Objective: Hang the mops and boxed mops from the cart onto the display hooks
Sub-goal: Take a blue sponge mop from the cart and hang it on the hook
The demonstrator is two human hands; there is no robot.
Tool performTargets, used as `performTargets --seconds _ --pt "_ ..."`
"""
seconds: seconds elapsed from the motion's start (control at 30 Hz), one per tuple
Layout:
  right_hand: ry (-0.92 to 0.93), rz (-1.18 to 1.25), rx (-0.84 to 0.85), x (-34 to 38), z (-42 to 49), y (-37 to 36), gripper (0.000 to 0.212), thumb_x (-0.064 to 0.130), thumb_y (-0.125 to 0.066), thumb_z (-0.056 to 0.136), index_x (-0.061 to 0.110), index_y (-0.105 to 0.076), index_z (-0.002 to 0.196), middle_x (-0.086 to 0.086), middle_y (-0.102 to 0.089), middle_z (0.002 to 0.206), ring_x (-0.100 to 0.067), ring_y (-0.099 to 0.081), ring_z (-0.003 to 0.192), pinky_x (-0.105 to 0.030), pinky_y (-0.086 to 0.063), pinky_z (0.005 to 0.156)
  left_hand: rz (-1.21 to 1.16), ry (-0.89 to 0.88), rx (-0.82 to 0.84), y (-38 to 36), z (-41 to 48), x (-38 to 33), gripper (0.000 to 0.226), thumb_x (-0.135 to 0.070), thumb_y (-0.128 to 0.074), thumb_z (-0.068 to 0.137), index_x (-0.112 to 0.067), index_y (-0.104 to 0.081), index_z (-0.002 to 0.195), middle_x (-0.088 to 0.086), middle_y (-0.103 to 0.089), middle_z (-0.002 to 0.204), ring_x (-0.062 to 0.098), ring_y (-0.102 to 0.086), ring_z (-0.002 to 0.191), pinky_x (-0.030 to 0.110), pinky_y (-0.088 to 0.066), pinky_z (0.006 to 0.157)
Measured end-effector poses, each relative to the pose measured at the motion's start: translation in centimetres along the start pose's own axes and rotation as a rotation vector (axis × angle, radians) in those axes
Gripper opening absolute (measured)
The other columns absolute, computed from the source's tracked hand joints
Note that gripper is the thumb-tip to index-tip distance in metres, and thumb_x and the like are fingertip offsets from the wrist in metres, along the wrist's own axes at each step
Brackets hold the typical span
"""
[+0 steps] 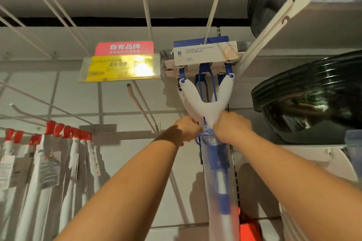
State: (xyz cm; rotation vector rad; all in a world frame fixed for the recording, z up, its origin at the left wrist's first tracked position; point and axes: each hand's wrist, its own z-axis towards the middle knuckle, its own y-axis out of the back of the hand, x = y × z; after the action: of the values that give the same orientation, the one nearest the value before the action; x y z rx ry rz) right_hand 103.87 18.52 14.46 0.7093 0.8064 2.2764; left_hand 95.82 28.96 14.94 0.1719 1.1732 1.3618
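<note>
Head view, looking up: my left hand (188,128) and right hand (232,128) both curl tight round the neck of the sponge mop (207,103). It has 1 white Y-shaped yoke with blue fittings (handle sleeved in clear plastic), and its carded head sits up at the display hook (214,6).

Sponge mop (207,101) held: one; left hand (187,128), right hand (232,126): two; price tag (119,67): one; red sign (124,48): one; basin stacks (309,100): two

Wall hook (214,0) carries sponge mop (205,103); right shelf (305,147) holds stacked dark pans (313,94).
</note>
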Motion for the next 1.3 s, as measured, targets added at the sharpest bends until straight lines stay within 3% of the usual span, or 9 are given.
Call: performTargets --seconds 0.1,0.23,0.37,0.57,0.73,0.83,1.0,1.2,1.3 --pt "0.025 -0.113 0.044 0.3 -2.6 0.9 0.034 0.023 -0.049 0.093 0.011 -0.053 0.124 -0.011 -0.056 0.127 -0.028 -0.056 0.112 -0.033 -0.043 0.080 0.194 -0.050 0.007 0.5 -2.1 0.4 0.029 -0.026 -0.053 0.095 -0.008 -0.059 0.117 0.014 -0.061 0.112 0.031 -0.060 0.103 0.029 -0.044 0.075" --pt "0.024 -0.149 0.124 0.3 -5.7 1.9 0.034 0.028 -0.046 0.095 0.013 -0.054 0.125 -0.008 -0.057 0.127 -0.027 -0.056 0.113 -0.031 -0.039 0.078 0.393 -0.065 0.043 0.7 -4.5 0.9 0.032 -0.031 -0.050 0.095 -0.008 -0.059 0.116 0.016 -0.061 0.116 0.029 -0.055 0.093 0.031 -0.043 0.077" --pt "0.034 -0.186 0.234 0.7 -8.0 3.0 0.037 0.026 -0.047 0.091 0.013 -0.053 0.125 -0.008 -0.057 0.123 -0.027 -0.056 0.111 -0.031 -0.041 0.080 0.532 -0.005 0.060 1.5 -6.7 1.0 0.037 -0.037 -0.055 0.091 -0.013 -0.058 0.119 0.011 -0.060 0.120 0.029 -0.058 0.105 0.034 -0.047 0.086" --pt "0.075 -0.196 0.286 1.2 -10.3 4.6 0.043 0.023 -0.050 0.089 0.012 -0.049 0.131 -0.008 -0.054 0.128 -0.026 -0.054 0.116 -0.031 -0.043 0.085 0.616 0.036 0.052 2.4 -10.6 0.1 0.036 -0.036 -0.055 0.092 -0.013 -0.061 0.118 0.009 -0.061 0.120 0.028 -0.058 0.108 0.035 -0.048 0.090" --pt "0.161 -0.184 0.336 0.9 -12.5 6.3 0.041 0.019 -0.047 0.090 0.011 -0.050 0.130 -0.010 -0.051 0.131 -0.028 -0.050 0.120 -0.033 -0.043 0.092 0.631 0.115 0.046 3.1 -14.0 -0.5 0.036 -0.037 -0.057 0.089 -0.013 -0.062 0.117 0.009 -0.061 0.118 0.028 -0.057 0.098 0.033 -0.049 0.082" --pt "0.225 -0.188 0.367 0.4 -13.8 6.7 0.038 0.021 -0.045 0.090 0.011 -0.053 0.125 -0.010 -0.054 0.128 -0.028 -0.052 0.116 -0.033 -0.043 0.089 0.619 0.175 0.055 2.8 -16.6 -1.3 0.037 -0.036 -0.056 0.092 -0.012 -0.059 0.120 0.009 -0.061 0.119 0.027 -0.055 0.093 0.032 -0.048 0.078" --pt "0.336 -0.186 0.415 -0.1 -17.6 7.9 0.028 0.020 -0.044 0.090 0.010 -0.055 0.115 -0.009 -0.057 0.118 -0.026 -0.051 0.094 -0.030 -0.039 0.077 0.610 0.266 0.047 2.5 -22.0 -1.6 0.042 -0.036 -0.057 0.093 -0.010 -0.058 0.125 0.009 -0.061 0.123 0.028 -0.057 0.109 0.038 -0.048 0.093" --pt "0.485 -0.129 0.457 2.5 -23.1 8.7 0.035 0.021 -0.043 0.090 0.012 -0.055 0.122 -0.008 -0.058 0.121 -0.028 -0.057 0.105 -0.034 -0.043 0.080 0.685 0.406 0.064 4.5 -29.1 -0.6 0.036 -0.037 -0.057 0.091 -0.011 -0.062 0.116 0.008 -0.063 0.116 0.025 -0.058 0.100 0.035 -0.049 0.087" --pt "0.560 -0.082 0.474 5.0 -25.8 9.5 0.034 0.022 -0.043 0.090 0.012 -0.055 0.120 -0.008 -0.056 0.108 -0.027 -0.055 0.093 -0.035 -0.044 0.080 0.706 0.512 0.053 6.8 -33.1 0.3 0.037 -0.037 -0.057 0.092 -0.012 -0.062 0.117 0.006 -0.062 0.116 0.024 -0.057 0.100 0.035 -0.049 0.089"
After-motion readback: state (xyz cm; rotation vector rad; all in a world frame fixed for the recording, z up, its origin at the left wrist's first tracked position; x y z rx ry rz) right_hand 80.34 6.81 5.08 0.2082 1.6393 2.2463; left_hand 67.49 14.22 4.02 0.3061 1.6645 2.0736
